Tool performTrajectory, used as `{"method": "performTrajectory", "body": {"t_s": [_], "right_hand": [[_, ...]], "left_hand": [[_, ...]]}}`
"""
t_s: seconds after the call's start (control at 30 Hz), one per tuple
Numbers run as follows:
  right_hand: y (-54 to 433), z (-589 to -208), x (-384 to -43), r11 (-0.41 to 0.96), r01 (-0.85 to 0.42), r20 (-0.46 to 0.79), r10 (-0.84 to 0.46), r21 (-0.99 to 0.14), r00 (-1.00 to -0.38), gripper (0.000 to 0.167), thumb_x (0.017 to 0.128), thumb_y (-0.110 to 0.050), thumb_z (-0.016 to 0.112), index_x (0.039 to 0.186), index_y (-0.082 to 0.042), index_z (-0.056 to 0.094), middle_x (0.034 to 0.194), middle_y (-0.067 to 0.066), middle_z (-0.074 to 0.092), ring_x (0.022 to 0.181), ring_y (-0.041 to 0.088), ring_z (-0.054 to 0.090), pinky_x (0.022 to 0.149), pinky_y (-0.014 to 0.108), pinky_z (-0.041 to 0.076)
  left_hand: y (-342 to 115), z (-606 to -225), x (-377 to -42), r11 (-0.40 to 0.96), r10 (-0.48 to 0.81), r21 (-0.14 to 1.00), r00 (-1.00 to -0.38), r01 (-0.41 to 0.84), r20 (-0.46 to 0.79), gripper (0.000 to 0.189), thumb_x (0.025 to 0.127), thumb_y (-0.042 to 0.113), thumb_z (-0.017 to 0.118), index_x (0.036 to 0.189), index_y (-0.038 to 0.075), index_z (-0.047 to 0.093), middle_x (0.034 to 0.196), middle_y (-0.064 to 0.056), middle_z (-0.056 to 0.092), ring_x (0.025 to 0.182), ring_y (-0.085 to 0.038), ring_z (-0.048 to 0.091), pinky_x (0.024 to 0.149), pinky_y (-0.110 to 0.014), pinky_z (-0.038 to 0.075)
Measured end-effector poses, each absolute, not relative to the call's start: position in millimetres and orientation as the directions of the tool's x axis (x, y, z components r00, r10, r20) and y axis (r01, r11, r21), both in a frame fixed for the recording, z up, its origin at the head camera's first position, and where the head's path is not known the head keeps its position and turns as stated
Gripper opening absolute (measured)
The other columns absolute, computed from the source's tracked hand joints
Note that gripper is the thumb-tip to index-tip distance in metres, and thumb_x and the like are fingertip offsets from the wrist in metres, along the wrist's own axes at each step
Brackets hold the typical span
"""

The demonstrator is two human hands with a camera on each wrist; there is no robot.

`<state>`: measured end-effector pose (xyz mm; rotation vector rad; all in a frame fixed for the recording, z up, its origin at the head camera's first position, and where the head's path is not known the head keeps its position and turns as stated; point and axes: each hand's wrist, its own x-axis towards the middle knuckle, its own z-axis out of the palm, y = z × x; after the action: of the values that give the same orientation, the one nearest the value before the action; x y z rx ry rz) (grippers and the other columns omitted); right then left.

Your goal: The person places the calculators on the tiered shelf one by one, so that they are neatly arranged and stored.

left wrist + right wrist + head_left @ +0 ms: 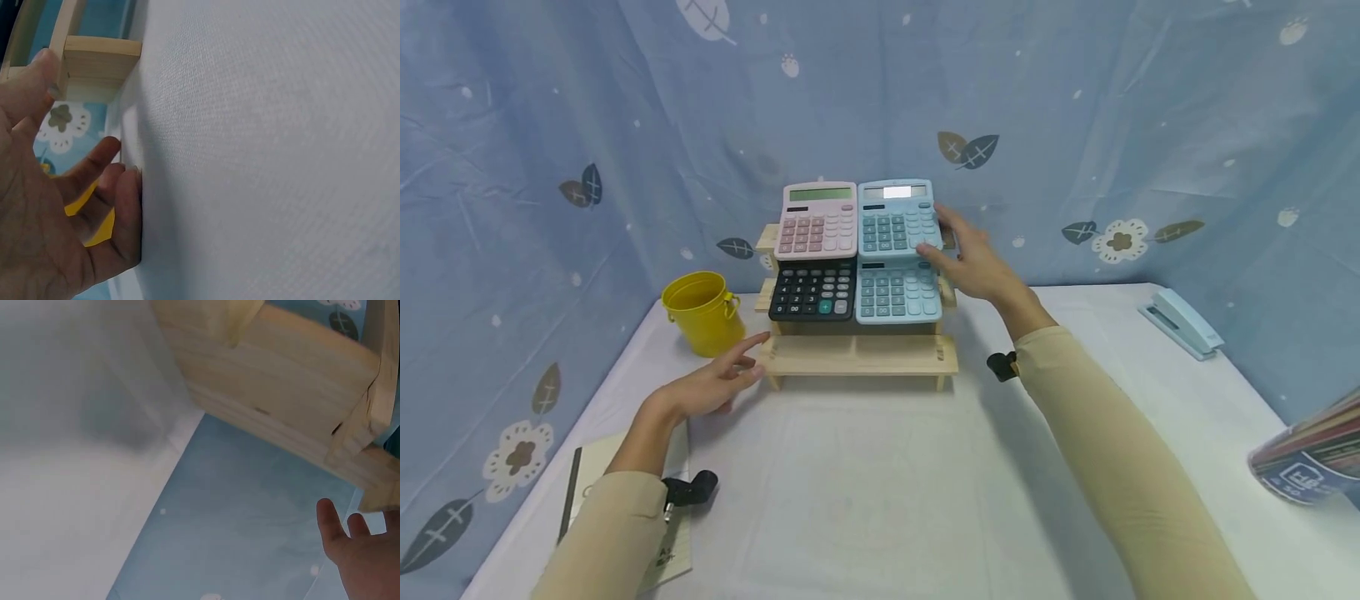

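A three-tier wooden rack (857, 357) stands against the blue curtain. On its upper tier lean a pink calculator (817, 220) and a light blue calculator (895, 218). Below them, a black calculator (812, 290) sits beside a second light blue calculator (898, 292). My right hand (973, 258) grips the upper blue calculator by its right side, thumb on its lower front corner; the right wrist view shows only a few fingers (331, 525) beside the rack. My left hand (711, 385) holds the left end of the bottom tier between thumb and index finger, other fingers loosely bent.
A yellow bucket (700, 312) stands left of the rack, and a notebook (673, 533) lies partly under my left forearm. On the right are a light blue stapler (1182, 323) and a clear tub of colored sticks (1307, 458). White cloth covers the table (865, 483).
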<state>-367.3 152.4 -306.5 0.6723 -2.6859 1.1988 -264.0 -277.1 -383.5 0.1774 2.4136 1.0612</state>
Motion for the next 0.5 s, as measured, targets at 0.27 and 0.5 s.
{"method": "performTrajectory", "body": {"t_s": [0.27, 0.5], "right_hand": [[151, -306, -368, 0.581, -0.476, 0.307, -0.370, -0.660, -0.877, 0.085, 0.105, -0.047, 0.056, 0.166, -0.014, 0.007, 0.167, 0.011, 0.028, 0.155, 0.030, 0.024, 0.124, 0.056, 0.015], [161, -312, -353, 0.635, -0.522, 0.278, -0.449, -0.569, -0.849, 0.091, 0.105, -0.044, 0.054, 0.163, -0.010, -0.008, 0.171, 0.014, -0.001, 0.158, 0.035, 0.002, 0.124, 0.059, -0.005]], "left_hand": [[-274, -386, -268, 0.694, 0.312, 0.718, -0.876, -0.054, -0.368, 0.079, 0.102, 0.062, 0.051, 0.163, 0.047, 0.003, 0.161, -0.025, 0.020, 0.132, -0.045, 0.045, 0.094, -0.050, 0.055], [-269, -381, -269, 0.761, 0.327, 0.647, -0.891, 0.051, -0.315, 0.077, 0.104, 0.060, 0.047, 0.165, 0.038, 0.007, 0.159, -0.029, 0.027, 0.114, -0.042, 0.057, 0.094, -0.052, 0.052]]}}
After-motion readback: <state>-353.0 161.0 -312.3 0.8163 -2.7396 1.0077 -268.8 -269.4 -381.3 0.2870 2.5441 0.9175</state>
